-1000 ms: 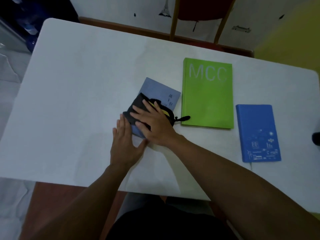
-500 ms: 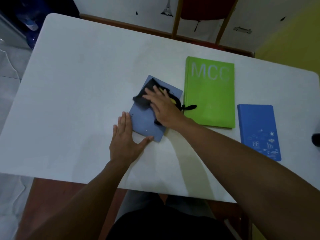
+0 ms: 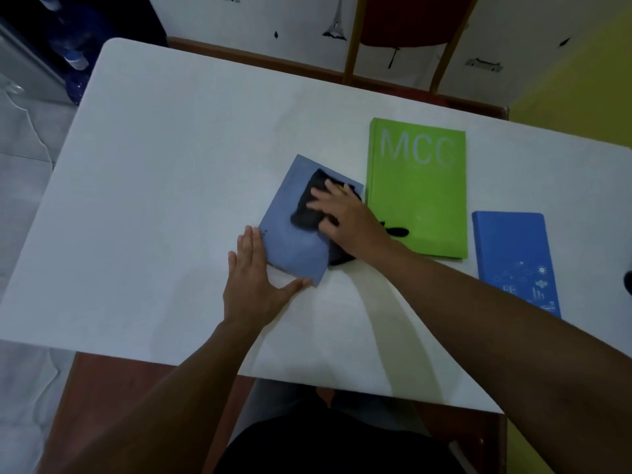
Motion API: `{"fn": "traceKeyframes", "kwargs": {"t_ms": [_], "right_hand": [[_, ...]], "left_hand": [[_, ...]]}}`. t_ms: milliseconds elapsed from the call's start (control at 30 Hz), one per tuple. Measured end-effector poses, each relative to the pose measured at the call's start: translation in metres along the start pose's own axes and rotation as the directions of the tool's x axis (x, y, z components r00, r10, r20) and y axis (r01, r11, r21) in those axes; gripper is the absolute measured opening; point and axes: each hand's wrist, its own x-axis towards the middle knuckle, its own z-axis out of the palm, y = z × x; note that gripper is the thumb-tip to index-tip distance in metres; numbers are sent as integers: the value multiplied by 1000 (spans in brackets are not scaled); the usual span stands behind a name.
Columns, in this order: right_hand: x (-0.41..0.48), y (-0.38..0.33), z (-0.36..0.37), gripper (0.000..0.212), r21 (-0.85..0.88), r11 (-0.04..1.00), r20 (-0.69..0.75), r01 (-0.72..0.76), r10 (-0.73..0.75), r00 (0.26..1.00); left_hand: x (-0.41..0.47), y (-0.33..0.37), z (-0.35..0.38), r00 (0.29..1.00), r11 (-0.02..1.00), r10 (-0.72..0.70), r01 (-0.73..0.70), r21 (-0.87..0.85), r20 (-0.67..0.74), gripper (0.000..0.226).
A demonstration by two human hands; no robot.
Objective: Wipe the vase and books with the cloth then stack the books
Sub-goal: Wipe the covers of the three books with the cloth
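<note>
The right hand (image 3: 342, 217) is pressing a crumpled black cloth (image 3: 309, 206) flat against the matte slate-blue softcover book (image 3: 294, 248) at the centre of the frame, fingers spread and extended, nothing pinched between them. The left hand (image 3: 254, 282) is lying open, palm down, on the white table (image 3: 154, 200), with fingers and thumb bracketing the book's lower left corner. For an effective wipe, keep pressure even, run overlapping strokes across the whole cover, and hold the brace firm so the book is not sliding. Both forearms are reaching in from the bottom of the frame. The large green hardcover book marked MCC (image 3: 417, 200) is lying just right of centre; the bright blue notebook (image 3: 513, 258) is lying at the right edge. No books are stacked, and no vase is identifiable.
</note>
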Motion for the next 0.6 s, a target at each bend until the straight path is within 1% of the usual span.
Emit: {"fn": "traceKeyframes", "kwargs": {"t_ms": [100,167,200,267,333,367,533,567,600], "right_hand": [[40,-16,-8,52,-152,979,-25,-133,131,991],[55,-20,-3,50,-231,962,-35,-143,139,990],[57,-22,2,49,-258,959,-39,-118,112,993],[45,-25,15,46,-254,967,-39,9,-20,999],[24,-24,28,46,-227,958,-20,173,-182,983],[12,-23,32,46,-204,953,-4,225,-230,973],[-37,-16,47,39,-112,915,4,389,-391,921],[-46,-13,49,40,-102,901,21,422,-422,906],[-54,-11,48,47,-95,890,48,445,-443,895]], "left_hand": [[0,3,1,1000,1000,-12,12,18,7,135],[1,2,2,1000,999,-27,27,21,10,135],[2,1,3,1000,999,-30,30,18,9,134],[2,0,4,1000,1000,-17,17,9,6,134],[1,-1,5,1000,1000,0,0,-4,-2,135],[1,0,4,1000,1000,1,-1,-11,-3,136],[2,4,0,1000,1000,2,-2,-10,26,136],[2,3,-1,999,1000,7,-7,-7,34,137],[2,1,-1,999,1000,18,-18,1,46,139]]}}
